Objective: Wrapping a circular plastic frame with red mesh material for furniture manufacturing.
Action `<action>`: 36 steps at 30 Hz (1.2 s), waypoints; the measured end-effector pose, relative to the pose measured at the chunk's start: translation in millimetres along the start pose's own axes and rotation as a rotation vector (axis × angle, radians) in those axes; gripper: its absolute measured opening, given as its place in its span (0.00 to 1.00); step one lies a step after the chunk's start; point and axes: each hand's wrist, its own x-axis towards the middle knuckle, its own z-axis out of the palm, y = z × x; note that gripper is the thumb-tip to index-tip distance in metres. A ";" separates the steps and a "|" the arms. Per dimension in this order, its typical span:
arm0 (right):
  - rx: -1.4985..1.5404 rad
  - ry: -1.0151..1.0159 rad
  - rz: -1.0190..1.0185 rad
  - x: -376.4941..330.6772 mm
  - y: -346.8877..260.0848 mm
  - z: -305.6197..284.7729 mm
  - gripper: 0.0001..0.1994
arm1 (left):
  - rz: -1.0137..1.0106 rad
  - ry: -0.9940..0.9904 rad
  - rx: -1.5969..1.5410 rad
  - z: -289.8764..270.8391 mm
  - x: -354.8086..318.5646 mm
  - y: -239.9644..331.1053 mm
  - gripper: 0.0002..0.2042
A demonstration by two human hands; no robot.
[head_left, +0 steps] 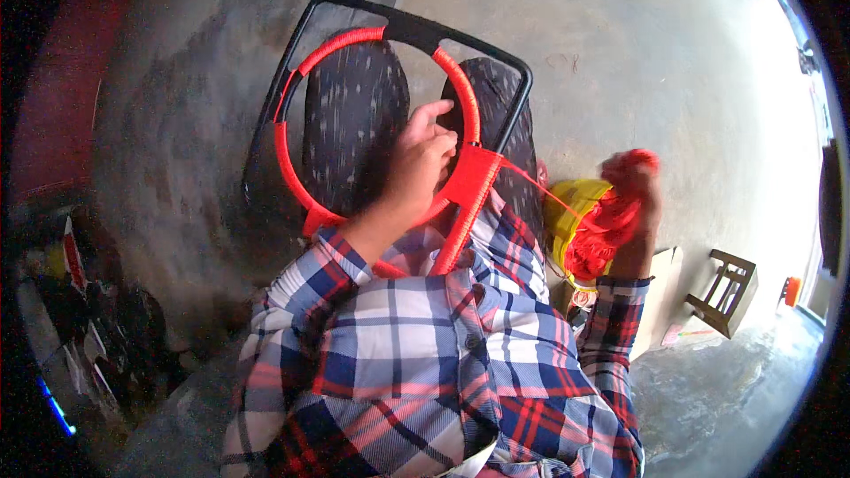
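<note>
A black metal frame with a round ring inside lies across my lap. Red strip is wound tightly round much of the ring, and a wide red wrapped band covers the join at lower right. My left hand reaches through the ring, fingers curled at its right inner side, one finger stretched out; what they pinch is hidden. Off to the right, my right hand, blurred by motion, grips a bundle of red strip. One thin red strand runs taut from the band toward the right.
A yellow bag full of loose red strip stands beside my right knee. Behind it are a cardboard box and a small wooden stool. Dark clutter lies at far left. Grey concrete floor stretches ahead.
</note>
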 end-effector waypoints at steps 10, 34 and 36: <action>-0.055 -0.237 0.374 -0.3 31.5 122.4 0.09 | -0.046 -0.105 0.118 -5.5 0.6 -14.4 0.09; 0.004 -0.308 0.374 -3.0 35.1 125.1 0.07 | 0.809 -0.104 1.056 -6.9 7.1 -2.9 0.03; -0.025 -0.305 0.380 -3.3 27.8 129.8 0.07 | 0.815 -0.088 1.071 -6.4 8.7 -1.2 0.03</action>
